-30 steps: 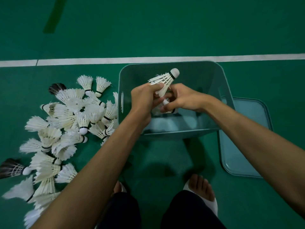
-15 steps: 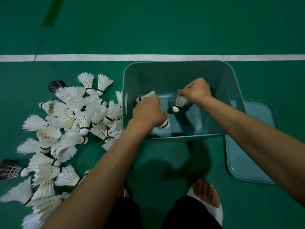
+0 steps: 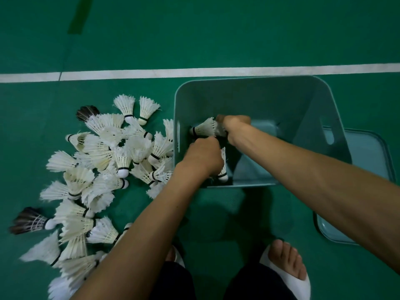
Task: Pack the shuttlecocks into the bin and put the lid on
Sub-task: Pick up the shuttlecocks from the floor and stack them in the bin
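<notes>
Teal bin (image 3: pixel 249 94), both hands inside.
I see the left hand (image 3: pixel 202 156) gripping an upright shuttlecock (image 3: pixel 223 169); the right hand (image 3: pixel 234 126) holds a sideways shuttlecock (image 3: pixel 203 129).

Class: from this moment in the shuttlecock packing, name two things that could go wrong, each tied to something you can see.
1. The left hand, gripping an upright shuttlecock, and the right hand, pinching a sideways shuttlecock, crowd one corner of the bin; feathers may get crushed.
2. The loose pile lies against the bin's outer wall, so a nudged bin could flatten or scatter it.
</notes>
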Demonstrator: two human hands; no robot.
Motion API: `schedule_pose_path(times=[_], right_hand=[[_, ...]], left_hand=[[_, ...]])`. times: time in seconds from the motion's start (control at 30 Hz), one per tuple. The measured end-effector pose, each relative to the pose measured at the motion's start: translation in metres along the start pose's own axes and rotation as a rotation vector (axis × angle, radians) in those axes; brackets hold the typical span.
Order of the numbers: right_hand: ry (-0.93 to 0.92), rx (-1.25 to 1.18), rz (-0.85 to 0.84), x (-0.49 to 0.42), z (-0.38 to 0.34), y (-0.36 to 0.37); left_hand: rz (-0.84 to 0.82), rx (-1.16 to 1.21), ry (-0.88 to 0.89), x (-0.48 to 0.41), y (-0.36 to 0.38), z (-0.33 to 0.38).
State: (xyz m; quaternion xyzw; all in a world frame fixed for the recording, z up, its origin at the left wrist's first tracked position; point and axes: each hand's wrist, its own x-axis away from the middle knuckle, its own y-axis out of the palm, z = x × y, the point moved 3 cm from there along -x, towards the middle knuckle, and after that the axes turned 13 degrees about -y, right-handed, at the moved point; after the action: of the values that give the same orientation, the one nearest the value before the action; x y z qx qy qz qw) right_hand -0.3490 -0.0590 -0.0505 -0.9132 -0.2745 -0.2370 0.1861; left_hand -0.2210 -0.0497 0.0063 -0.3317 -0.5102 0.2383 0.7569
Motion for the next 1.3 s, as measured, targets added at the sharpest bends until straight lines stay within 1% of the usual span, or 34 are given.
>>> schedule_pose_path(times=[0.1,0.17,0.23,0.27,0.3,0.37,0.4,0.43,0.47,0.53,0.57,0.63,0.67,0.73,0.8,0.83,0.9,1.0,1.07,1.17,1.3], right_hand=[[0.051,-0.052,-0.087,-0.006,0.0,0.0],[-0.015,0.09,-0.051,-0.013,-0.007,-0.018],[-0.195,0.341,-0.028,-0.014,-0.021,-0.046],[-0.307,0.416,-0.11,-0.009,-0.028,-0.059],[-0.416,0.453,-0.281,0.001,-0.034,-0.069],[-0.589,0.496,-0.679,0.032,-0.04,-0.085],[-0.643,0.554,-0.803,0.044,-0.039,-0.092],[-0.697,0.634,-0.867,0.052,-0.037,-0.097],[-0.75,0.738,-0.869,0.053,-0.032,-0.1],[-0.85,0.943,-0.779,0.05,-0.025,-0.103],[-0.888,1.013,-0.722,0.047,-0.023,-0.103],[-0.907,1.072,-0.588,0.037,-0.021,-0.104],[-0.87,1.079,-0.5,0.029,-0.021,-0.105],[-0.676,0.993,-0.31,0.009,-0.021,-0.109],[-0.453,0.813,-0.167,-0.007,-0.018,-0.107],[-0.364,0.718,-0.143,-0.012,-0.016,-0.101],[-0.22,0.524,-0.143,-0.018,-0.01,-0.083],[-0.039,0.309,-0.182,-0.016,-0.001,-0.051],[0.018,0.216,-0.176,-0.018,0.004,-0.033],[0.074,0.099,-0.126,-0.028,0.01,-0.019],[0.119,0.056,-0.185,-0.027,0.01,-0.019]], left_hand=[[-0.021,0.0,0.017,0.001,-0.002,-0.002],[-0.007,0.015,0.023,0.004,-0.005,-0.003],[0.012,0.048,0.024,0.006,-0.008,0.0],[0.024,0.076,0.028,0.007,-0.01,0.002],[0.036,0.111,0.033,0.008,-0.013,0.006],[0.054,0.21,0.036,0.01,-0.018,0.014],[0.057,0.268,0.037,0.011,-0.02,0.018],[0.056,0.315,0.041,0.012,-0.021,0.023],[0.052,0.345,0.044,0.012,-0.021,0.026],[0.073,0.394,0.065,0.012,-0.018,0.032],[0.102,0.436,0.074,0.013,-0.017,0.033],[0.17,0.535,0.092,0.012,-0.016,0.031],[0.202,0.552,0.098,0.011,-0.017,0.029],[0.228,0.488,0.071,0.007,-0.021,0.025],[0.171,0.332,-0.026,0.001,-0.022,0.02],[0.109,0.246,-0.081,-0.002,-0.021,0.018],[-0.012,0.095,-0.153,-0.007,-0.017,0.015],[-0.078,-0.027,-0.125,-0.019,-0.012,0.016],[-0.079,-0.012,-0.108,-0.028,-0.011,0.017],[-0.061,0.046,-0.11,-0.035,-0.013,0.019],[-0.048,0.082,-0.099,-0.036,-0.018,0.017]])
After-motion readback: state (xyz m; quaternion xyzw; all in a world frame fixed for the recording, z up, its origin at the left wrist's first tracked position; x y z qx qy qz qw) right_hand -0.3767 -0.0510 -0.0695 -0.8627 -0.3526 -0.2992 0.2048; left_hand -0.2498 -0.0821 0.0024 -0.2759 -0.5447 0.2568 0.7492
